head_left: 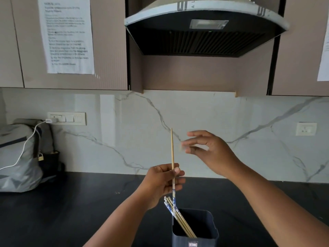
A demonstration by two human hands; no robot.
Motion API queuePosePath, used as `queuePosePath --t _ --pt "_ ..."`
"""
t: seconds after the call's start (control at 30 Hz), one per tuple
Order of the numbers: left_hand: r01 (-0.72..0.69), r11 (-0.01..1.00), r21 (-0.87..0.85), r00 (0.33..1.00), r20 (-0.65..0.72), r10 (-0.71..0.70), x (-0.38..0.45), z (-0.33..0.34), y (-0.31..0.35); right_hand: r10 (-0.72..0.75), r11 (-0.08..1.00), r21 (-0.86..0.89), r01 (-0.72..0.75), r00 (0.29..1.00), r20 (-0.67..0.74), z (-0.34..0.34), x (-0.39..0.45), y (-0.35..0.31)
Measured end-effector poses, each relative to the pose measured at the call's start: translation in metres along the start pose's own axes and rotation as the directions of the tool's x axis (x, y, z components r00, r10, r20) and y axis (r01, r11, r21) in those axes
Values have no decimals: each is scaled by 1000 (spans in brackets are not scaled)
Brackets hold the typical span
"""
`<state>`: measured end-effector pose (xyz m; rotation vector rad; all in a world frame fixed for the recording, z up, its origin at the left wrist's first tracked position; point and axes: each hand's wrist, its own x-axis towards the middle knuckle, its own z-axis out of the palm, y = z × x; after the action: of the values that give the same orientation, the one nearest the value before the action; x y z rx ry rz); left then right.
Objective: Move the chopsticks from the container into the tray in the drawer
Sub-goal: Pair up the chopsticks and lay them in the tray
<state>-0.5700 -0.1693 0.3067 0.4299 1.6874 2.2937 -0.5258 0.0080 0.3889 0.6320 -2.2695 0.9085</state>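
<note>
A dark blue square container (210,229) stands on the black counter at the bottom centre. Several wooden chopsticks (179,218) with blue-and-white patterned ends lean against its left wall. My left hand (162,182) is above the container, shut on one chopstick (172,148) that points almost straight up, its patterned end hanging down toward the others. My right hand (208,148) hovers higher and to the right, blurred, fingers loosely apart, with nothing seen in it. No drawer or tray is in view.
A grey bag (19,157) with a white charging cable sits on the black counter (71,211) at the left. A marble backsplash with a switch panel (66,118) and a socket (306,129) stands behind. A range hood (204,27) and cabinets hang above.
</note>
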Motion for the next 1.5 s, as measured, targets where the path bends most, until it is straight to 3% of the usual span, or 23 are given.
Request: queuePosePath --t 0.03,0.07,0.13,0.2,0.3,0.7,1.17,1.23,1.27,1.3,1.33,1.37,1.43,1.5 --pt "9 1000 -30 1000 4 -9 1 -1 1 -190 956 -223 190 982 23 -3 -1 -1" --pt "14 998 -55 1000 12 -14 2 -2 1 -362 831 -419 365 928 91 -3 -3 1" --pt "21 994 -108 999 44 -16 3 -2 1 -546 559 -596 576 797 257 0 -11 7" --pt "32 987 -159 996 88 -18 3 -1 0 -579 452 -613 648 736 351 7 -21 16" --pt "90 975 -203 977 209 -47 1 2 -2 -605 404 -636 658 714 354 18 -32 34" --pt "275 946 -174 885 430 -178 -1 -4 -17 -639 480 -562 673 708 302 35 -46 64" --pt "322 877 -357 916 350 -194 10 -2 -40 -566 576 -594 561 798 206 56 -53 81" --pt "293 887 -356 927 332 -174 13 -2 -41 -477 715 -520 467 870 125 61 -53 82" --pt "279 892 -357 935 314 -167 14 -1 -41 -364 834 -424 352 930 57 63 -53 80" --pt "261 898 -354 943 291 -160 14 -1 -40 -185 950 -259 176 983 -11 66 -52 78" --pt "241 909 -339 952 267 -153 15 -1 -40 21 998 -65 -24 998 -56 68 -50 74" --pt "217 926 -308 960 240 -145 17 -1 -40 224 970 115 -215 973 -65 69 -45 70" --pt "165 964 -208 973 192 -125 18 2 -40 504 791 375 -484 862 50 68 -35 60" --pt "123 985 -117 979 174 -102 18 4 -41 582 629 510 -586 791 191 65 -28 51"
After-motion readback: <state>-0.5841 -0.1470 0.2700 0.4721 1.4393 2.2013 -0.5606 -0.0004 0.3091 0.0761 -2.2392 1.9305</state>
